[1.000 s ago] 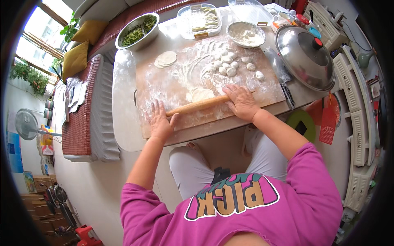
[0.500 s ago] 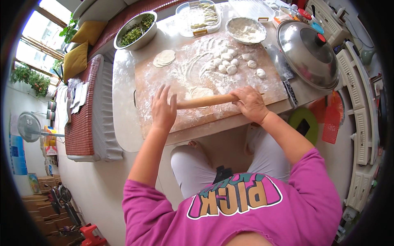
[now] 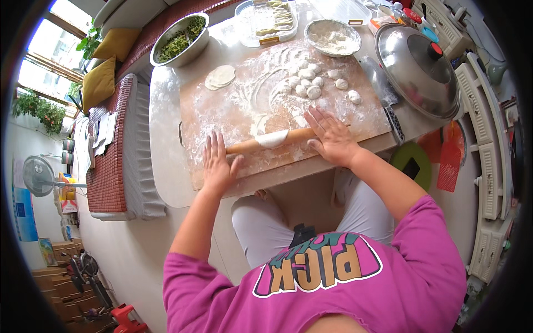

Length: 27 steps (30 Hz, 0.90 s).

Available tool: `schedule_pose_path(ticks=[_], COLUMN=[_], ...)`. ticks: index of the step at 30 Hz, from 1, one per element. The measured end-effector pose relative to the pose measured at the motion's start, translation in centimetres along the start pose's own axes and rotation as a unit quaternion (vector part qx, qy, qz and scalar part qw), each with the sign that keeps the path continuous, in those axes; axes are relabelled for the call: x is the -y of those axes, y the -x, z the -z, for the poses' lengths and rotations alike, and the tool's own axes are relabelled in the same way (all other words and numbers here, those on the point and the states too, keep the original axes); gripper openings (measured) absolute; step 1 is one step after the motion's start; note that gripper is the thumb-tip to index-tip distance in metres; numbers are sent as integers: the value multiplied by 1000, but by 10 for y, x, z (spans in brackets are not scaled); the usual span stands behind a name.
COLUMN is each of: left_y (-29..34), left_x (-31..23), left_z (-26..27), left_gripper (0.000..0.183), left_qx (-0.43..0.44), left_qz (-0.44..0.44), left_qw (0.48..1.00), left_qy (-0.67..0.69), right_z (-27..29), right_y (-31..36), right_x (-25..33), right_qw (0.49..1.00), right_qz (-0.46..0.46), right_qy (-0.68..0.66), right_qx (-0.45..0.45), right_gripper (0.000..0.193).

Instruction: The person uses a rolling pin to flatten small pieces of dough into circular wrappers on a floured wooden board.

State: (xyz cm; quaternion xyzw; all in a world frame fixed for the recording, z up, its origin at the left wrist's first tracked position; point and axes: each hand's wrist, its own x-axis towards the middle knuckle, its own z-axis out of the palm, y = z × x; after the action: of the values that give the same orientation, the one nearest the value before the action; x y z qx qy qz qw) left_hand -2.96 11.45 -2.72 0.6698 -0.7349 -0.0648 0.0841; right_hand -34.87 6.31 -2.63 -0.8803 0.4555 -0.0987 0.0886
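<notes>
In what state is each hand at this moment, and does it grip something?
Left hand: open, fingers extended, at the pin's left end, not gripping.
Right hand: open, laid over the pin's right part, not gripping.

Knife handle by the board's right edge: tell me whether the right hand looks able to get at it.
Likely yes: the right hand rests on the rolling pin, but the knife handle lies uncovered to its right, with just the pin's tip and floured board between.
</notes>
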Motion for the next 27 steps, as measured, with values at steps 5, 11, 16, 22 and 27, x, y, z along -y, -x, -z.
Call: schedule_pose_path(ticks=[5,11,16,22,27], left_y=[15,-4,-35,-52,-73], left_x=[-4,-45,-61,-60,-67], left_z=[7,16,9,4,19], left_gripper=[84,74,51,24,29], left_qx=[14,-18,-34,-40,123], left_qz=[14,-94,-135,-126,170], left_qw=[999,995,981,968,867], left_qy=[42,15,138,215,451], right_z=[-8,-4,6,-1,-7], right_y=[4,1,-17,-18,-17], right_x=[1,5,0,-6,-8], right_qw=[998,992,981,981,981], right_qz=[27,-1,14,26,86], right_qy=[-17,-95,-174,-163,-104], right_qx=[-60,-79,-81,-107,-142], right_gripper=[60,38,26,27,31])
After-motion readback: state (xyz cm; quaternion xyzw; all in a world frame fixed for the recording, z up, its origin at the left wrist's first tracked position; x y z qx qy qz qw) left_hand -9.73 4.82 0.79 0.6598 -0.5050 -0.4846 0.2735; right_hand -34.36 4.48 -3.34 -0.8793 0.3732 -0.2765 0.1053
